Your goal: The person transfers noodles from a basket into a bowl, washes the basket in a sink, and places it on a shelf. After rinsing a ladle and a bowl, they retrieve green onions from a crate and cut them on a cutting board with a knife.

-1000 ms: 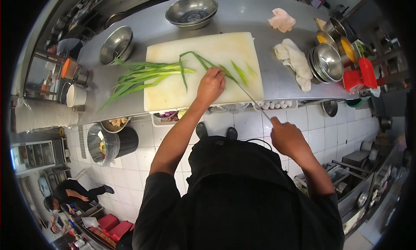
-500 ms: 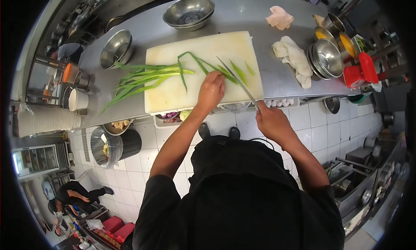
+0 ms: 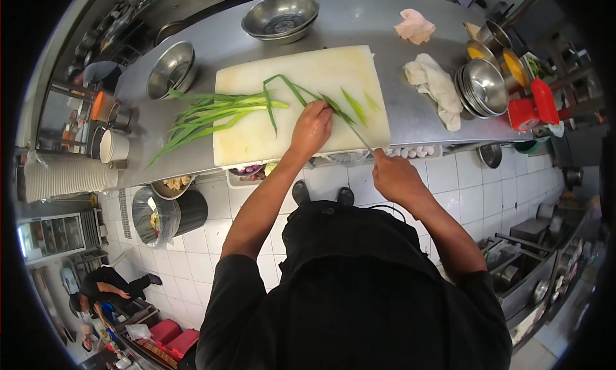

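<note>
On the white cutting board [image 3: 256, 148], my left hand [image 3: 312, 127] has its fingers curled down over a green onion [image 3: 282, 78], pinning it. The stalk's leaves bend away to the left. My right hand [image 3: 399, 176] grips the handle of a knife [image 3: 361, 139], whose blade slants up and left against the green onion beside my left fingertips. Sliced green pieces [image 3: 353, 105] lie to the right of the blade. A bunch of green onions [image 3: 212, 115] spreads across the board's left side and past its edge onto the metal table.
Metal bowls [image 3: 280, 17] stand behind the board, with another bowl [image 3: 172, 71] to its left. A white cloth [image 3: 434, 91], stacked bowls [image 3: 482, 87] and a red scale [image 3: 534, 109] are at the right. Eggs [image 3: 414, 152] sit below the table edge. A lined bin [image 3: 154, 217] stands on the floor.
My right hand has moved slightly left and down, drawing the knife back toward me. The blade is now steeper and closer to my left fingers. My left hand has barely shifted.
</note>
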A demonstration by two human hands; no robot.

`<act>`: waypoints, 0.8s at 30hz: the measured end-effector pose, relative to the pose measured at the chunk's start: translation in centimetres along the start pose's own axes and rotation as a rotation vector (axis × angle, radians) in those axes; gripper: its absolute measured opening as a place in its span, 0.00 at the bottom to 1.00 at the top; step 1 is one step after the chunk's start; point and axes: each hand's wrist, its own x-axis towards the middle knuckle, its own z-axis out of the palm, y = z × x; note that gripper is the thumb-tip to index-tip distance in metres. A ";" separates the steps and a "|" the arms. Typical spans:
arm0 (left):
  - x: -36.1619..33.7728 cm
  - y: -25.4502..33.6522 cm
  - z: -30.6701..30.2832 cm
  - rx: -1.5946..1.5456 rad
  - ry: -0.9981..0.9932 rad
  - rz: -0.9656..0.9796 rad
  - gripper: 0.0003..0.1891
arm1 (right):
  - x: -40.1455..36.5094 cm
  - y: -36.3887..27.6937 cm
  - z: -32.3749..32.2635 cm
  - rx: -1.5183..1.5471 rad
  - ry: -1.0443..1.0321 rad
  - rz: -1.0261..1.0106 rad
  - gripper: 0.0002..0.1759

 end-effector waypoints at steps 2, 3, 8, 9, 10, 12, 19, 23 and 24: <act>-0.1 -0.1 0.1 0.004 0.006 0.000 0.12 | -1.5 0.4 -0.2 -0.016 -0.017 0.009 0.17; -0.1 -0.1 0.1 0.005 0.007 -0.002 0.12 | -2.4 0.7 -0.4 -0.032 -0.034 0.014 0.17; 0.1 -0.6 -0.2 0.077 -0.009 -0.047 0.12 | -5.2 2.2 -1.0 -0.038 -0.062 0.020 0.13; 0.1 -0.8 -0.2 0.074 -0.009 -0.041 0.12 | -5.2 2.3 -0.9 -0.013 -0.037 0.009 0.12; 0.1 -1.0 -0.2 0.077 -0.011 -0.055 0.12 | -4.6 2.7 -0.6 -0.010 -0.031 0.015 0.12; 0.1 -0.9 -0.2 0.080 -0.021 -0.063 0.13 | -2.4 3.4 0.3 0.027 0.066 -0.056 0.12; -0.3 0.7 -0.1 0.015 0.005 -0.055 0.12 | -1.5 3.2 -0.8 0.096 0.137 -0.011 0.13; 0.2 0.1 -0.7 0.031 0.061 -0.086 0.12 | -1.3 2.3 -0.3 0.118 0.119 -0.053 0.13; 0.2 -0.3 -0.8 0.031 0.060 -0.086 0.12 | -1.1 2.0 -0.1 0.120 0.118 -0.053 0.13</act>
